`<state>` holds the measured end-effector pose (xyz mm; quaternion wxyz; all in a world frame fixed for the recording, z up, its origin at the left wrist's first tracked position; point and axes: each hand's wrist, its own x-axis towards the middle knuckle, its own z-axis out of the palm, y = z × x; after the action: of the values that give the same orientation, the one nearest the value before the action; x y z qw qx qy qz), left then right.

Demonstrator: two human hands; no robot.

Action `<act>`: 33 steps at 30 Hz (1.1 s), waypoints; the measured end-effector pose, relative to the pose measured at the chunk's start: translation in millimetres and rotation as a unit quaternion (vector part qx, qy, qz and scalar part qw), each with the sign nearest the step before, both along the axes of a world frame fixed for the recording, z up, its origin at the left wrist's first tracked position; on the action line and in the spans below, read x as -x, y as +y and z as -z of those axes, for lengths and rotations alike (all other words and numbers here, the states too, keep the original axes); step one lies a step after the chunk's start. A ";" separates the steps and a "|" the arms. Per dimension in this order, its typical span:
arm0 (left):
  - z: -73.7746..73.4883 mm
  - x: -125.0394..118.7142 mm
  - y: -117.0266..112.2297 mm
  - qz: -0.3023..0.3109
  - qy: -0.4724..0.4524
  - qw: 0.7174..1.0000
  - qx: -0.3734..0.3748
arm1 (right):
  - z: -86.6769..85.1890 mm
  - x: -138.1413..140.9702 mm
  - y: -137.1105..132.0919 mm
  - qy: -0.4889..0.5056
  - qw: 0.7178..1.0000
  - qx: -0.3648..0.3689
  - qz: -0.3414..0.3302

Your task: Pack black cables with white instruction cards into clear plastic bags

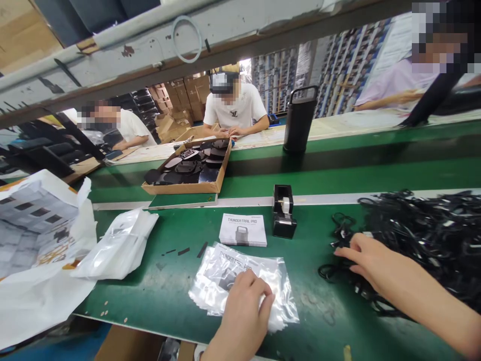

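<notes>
My left hand [248, 306] rests on a small stack of clear plastic bags [280, 296], its fingers bent and closed on the top bag. Beneath the fingers shows a booklet [229, 263] printed "THUNDER TRAIL PRO", which seems to lie inside the top bag. Over at the right, my right hand [366, 258] hovers at the left edge of a heap of black cables [424, 240]. Its thumb and index finger are apart, and I see nothing between them. A stack of the same booklets [243, 230] sits just beyond the bags.
A black tape dispenser [284, 210] stands beside the booklets. White plastic packs [116, 245] lie left, by an open sack [41, 225]. Across the green bench are a cardboard tray [184, 188] of black parts and a black speaker-like cylinder [300, 120]. Several people work opposite.
</notes>
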<state>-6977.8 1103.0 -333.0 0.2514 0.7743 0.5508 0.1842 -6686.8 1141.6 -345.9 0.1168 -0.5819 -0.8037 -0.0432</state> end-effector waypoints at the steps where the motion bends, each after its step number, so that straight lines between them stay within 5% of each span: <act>1: 0.3 -0.7 -0.1 -0.003 0.000 1.000 -0.002 | 0.1 -4.1 5.2 -0.002 1.000 0.015 -0.016; 5: -2.7 -2.0 -0.6 -0.016 -0.023 1.000 0.005 | -6.4 8.9 12.1 0.007 0.997 0.052 -0.057; 8: -5.2 -1.3 -0.7 -0.023 -0.038 0.999 0.016 | -12.4 37.8 0.0 0.120 0.984 0.123 -0.038; 13: -4.5 -0.5 0.0 -0.049 -0.083 0.995 0.028 | -6.4 89.5 -33.0 0.356 0.881 0.313 0.004; 18: -7.7 2.1 0.8 -0.106 -0.174 0.977 0.064 | -2.2 105.6 -41.6 0.353 0.886 0.298 0.036; 25: -10.9 -1.7 -5.1 -0.051 -0.182 0.981 0.049 | -24.3 126.9 -30.9 0.329 0.905 0.270 -0.001; 31: -24.5 4.3 1.6 -0.073 -0.251 0.965 0.031 | -46.1 140.8 -28.7 0.485 0.795 0.356 -0.077; 33: -35.3 9.7 6.2 -0.095 -0.295 0.950 0.029 | -57.1 141.0 -25.8 0.460 0.802 0.366 -0.105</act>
<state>-6987.6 1109.1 -297.7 0.4060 0.6221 0.5282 0.4113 -6827.8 1115.8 -288.9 0.2546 -0.4447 -0.6683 0.5393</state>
